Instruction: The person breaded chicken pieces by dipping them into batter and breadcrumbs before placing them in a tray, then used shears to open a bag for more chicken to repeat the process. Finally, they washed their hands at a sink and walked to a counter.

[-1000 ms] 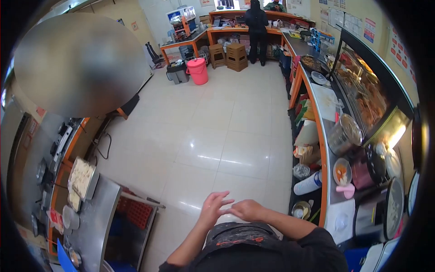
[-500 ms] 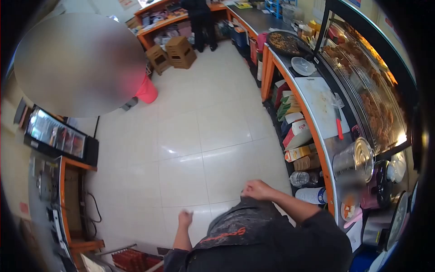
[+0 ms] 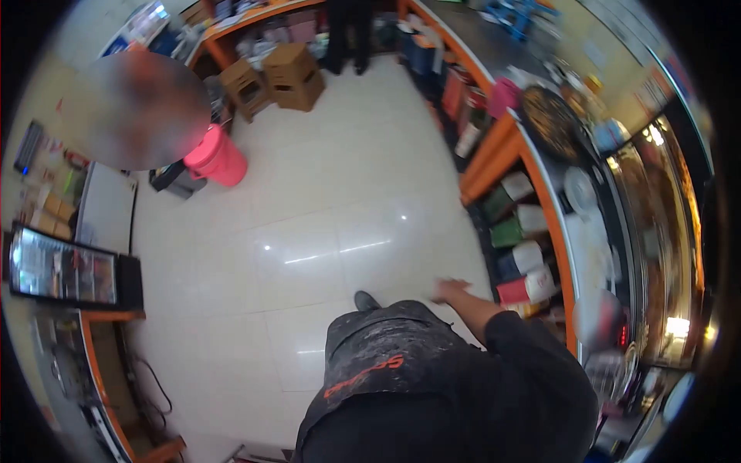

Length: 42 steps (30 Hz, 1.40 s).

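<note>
My right hand (image 3: 451, 291) is low in front of me, over the tiled floor (image 3: 309, 224) and left of the shelves under the right counter. Its fingers look spread, somewhat blurred, with nothing seen in them. My left hand is out of the picture. The dark apron (image 3: 386, 347) on my body has white smudges and red lettering. One dark shoe (image 3: 366, 301) shows beyond its edge.
The orange-edged right counter (image 3: 552, 224) holds a dark round pan (image 3: 552, 119) and a white lid (image 3: 580, 190). At the upper left are a red bucket (image 3: 220, 158) and brown stools (image 3: 293, 76). A person's dark legs (image 3: 349, 38) stand at the back. A small fridge (image 3: 65, 266) is left.
My left hand has gone from view. My right hand has opened and moved slightly up. The bucket and stools now appear further left, and a shoe has come into view.
</note>
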{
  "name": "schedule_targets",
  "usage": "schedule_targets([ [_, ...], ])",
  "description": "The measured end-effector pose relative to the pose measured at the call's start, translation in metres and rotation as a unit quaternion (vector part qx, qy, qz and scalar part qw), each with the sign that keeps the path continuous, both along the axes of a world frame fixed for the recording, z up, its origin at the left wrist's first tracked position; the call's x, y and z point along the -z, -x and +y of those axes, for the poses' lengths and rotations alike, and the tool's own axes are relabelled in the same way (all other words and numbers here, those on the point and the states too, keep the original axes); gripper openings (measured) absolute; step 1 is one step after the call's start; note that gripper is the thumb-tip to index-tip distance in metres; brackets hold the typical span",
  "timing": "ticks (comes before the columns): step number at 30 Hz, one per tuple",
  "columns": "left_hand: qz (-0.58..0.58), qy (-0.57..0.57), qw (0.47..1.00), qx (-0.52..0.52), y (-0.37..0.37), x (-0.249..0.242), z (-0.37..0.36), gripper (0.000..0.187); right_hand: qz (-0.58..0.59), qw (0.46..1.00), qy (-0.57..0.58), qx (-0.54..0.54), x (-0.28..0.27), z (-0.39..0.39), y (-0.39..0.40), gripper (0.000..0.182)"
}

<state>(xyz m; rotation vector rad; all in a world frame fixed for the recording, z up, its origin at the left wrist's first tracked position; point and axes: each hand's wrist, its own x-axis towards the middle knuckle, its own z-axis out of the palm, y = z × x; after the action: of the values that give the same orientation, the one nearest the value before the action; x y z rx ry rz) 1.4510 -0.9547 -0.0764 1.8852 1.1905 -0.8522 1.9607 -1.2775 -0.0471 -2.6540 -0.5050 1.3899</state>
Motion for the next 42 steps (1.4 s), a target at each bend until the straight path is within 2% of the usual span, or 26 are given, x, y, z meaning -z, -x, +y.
schedule_targets([
  [1, -0.003, -0.044, 0.999, 0.006, -0.029, 0.016, 0.042, 0.055, -0.041, 0.977, 0.157, -0.138, 0.005, -0.036, -0.001, 0.054],
  [2, -0.023, -0.093, 0.995, -0.018, -0.063, 0.029, 0.085, 0.055, 0.052, 0.987, 0.127, -0.080, 0.067, -0.080, -0.007, 0.050],
  [3, -0.059, -0.138, 0.987, -0.054, -0.132, -0.021, 0.113, 0.055, 0.193, 0.962, 0.152, 0.116, 0.057, -0.091, -0.005, 0.049],
  [4, -0.199, -0.148, 0.948, -0.200, -0.198, -0.080, 0.148, 0.049, 0.278, 0.887, 0.206, 0.305, 0.046, -0.102, -0.003, 0.053],
  [5, -0.297, -0.117, 0.907, -0.273, -0.275, -0.137, 0.178, 0.045, 0.285, 0.858, 0.219, 0.366, 0.040, -0.100, -0.012, 0.053],
  [7, -0.385, -0.074, 0.883, -0.259, -0.380, -0.195, 0.239, 0.041, 0.273, 0.872, 0.192, 0.356, 0.037, -0.067, -0.045, 0.053],
  [9, -0.383, -0.048, 0.886, -0.256, -0.453, -0.213, 0.291, 0.041, 0.257, 0.894, 0.154, 0.334, 0.043, -0.017, -0.101, 0.052],
  [10, -0.380, -0.034, 0.888, -0.258, -0.483, -0.213, 0.314, 0.041, 0.245, 0.906, 0.137, 0.317, 0.047, 0.011, -0.137, 0.052],
  [13, -0.279, -0.091, 0.926, -0.236, -0.513, -0.133, 0.367, 0.050, 0.184, 0.951, 0.075, 0.236, 0.065, 0.096, -0.258, 0.051],
  [15, -0.101, -0.172, 0.977, -0.075, -0.494, -0.048, 0.366, 0.067, 0.112, 0.984, 0.031, 0.137, 0.077, 0.152, -0.348, 0.051],
  [16, 0.007, -0.065, 0.997, 0.047, -0.489, -0.024, 0.361, 0.068, 0.068, 0.995, 0.013, 0.077, 0.088, 0.174, -0.387, 0.051],
  [17, 0.031, -0.011, 0.998, 0.052, -0.479, -0.004, 0.344, 0.067, 0.028, 0.999, 0.003, 0.027, 0.096, 0.195, -0.421, 0.050],
  [18, 0.037, 0.027, 0.999, 0.019, -0.490, -0.018, 0.329, 0.066, -0.007, 1.000, -0.002, -0.009, 0.101, 0.213, -0.450, 0.050],
  [19, 0.032, 0.052, 0.998, -0.024, -0.507, -0.031, 0.320, 0.066, -0.067, 0.991, -0.110, -0.039, 0.072, 0.259, -0.517, 0.050],
  [20, 0.021, 0.062, 0.996, -0.052, -0.528, -0.040, 0.325, 0.065, -0.108, 0.976, -0.159, 0.105, 0.017, 0.314, -0.565, 0.044],
  [21, 0.014, 0.069, 0.995, -0.071, -0.551, -0.048, 0.332, 0.065, -0.125, 0.962, -0.205, 0.133, -0.006, 0.356, -0.617, 0.034],
  [23, -0.001, 0.077, 0.993, -0.086, -0.596, -0.053, 0.354, 0.064, -0.156, 0.952, -0.243, 0.100, -0.049, 0.431, -0.696, 0.033],
  [26, -0.006, 0.084, 0.993, -0.079, -0.655, -0.054, 0.411, 0.065, -0.137, 0.956, -0.252, 0.065, -0.108, 0.524, -0.761, 0.033],
  [27, -0.006, 0.085, 0.994, -0.069, -0.673, -0.053, 0.434, 0.065, -0.164, 0.946, -0.278, -0.020, -0.092, 0.540, -0.777, 0.031],
  [29, -0.004, 0.085, 0.996, -0.038, -0.707, -0.056, 0.483, 0.067, -0.117, 0.963, -0.231, -0.070, -0.067, 0.558, -0.785, 0.033],
  [30, -0.005, 0.085, 0.996, -0.019, -0.725, -0.057, 0.509, 0.068, -0.115, 0.963, -0.225, -0.097, -0.012, 0.541, -0.786, 0.039],
  [31, -0.004, 0.087, 0.996, 0.004, -0.744, -0.060, 0.538, 0.069, -0.056, 0.980, -0.133, -0.138, 0.037, 0.531, -0.783, 0.043],
  [33, -0.002, 0.090, 0.995, 0.049, -0.790, -0.068, 0.596, 0.072, 0.058, 0.993, -0.040, -0.095, 0.001, 0.536, -0.745, 0.030],
  [36, 0.022, 0.099, 0.986, 0.132, -0.883, -0.084, 0.689, 0.076, 0.173, 0.982, 0.037, 0.067, -0.025, 0.548, -0.722, 0.032],
  [40, 0.066, 0.113, 0.966, 0.223, -0.993, -0.072, 0.788, 0.084, 0.208, 0.953, 0.061, 0.211, -0.028, 0.592, -0.758, 0.035],
  [42, 0.066, 0.183, 0.960, 0.203, -1.037, -0.056, 0.827, 0.087, 0.200, 0.942, 0.047, 0.266, -0.025, 0.615, -0.792, 0.037],
])
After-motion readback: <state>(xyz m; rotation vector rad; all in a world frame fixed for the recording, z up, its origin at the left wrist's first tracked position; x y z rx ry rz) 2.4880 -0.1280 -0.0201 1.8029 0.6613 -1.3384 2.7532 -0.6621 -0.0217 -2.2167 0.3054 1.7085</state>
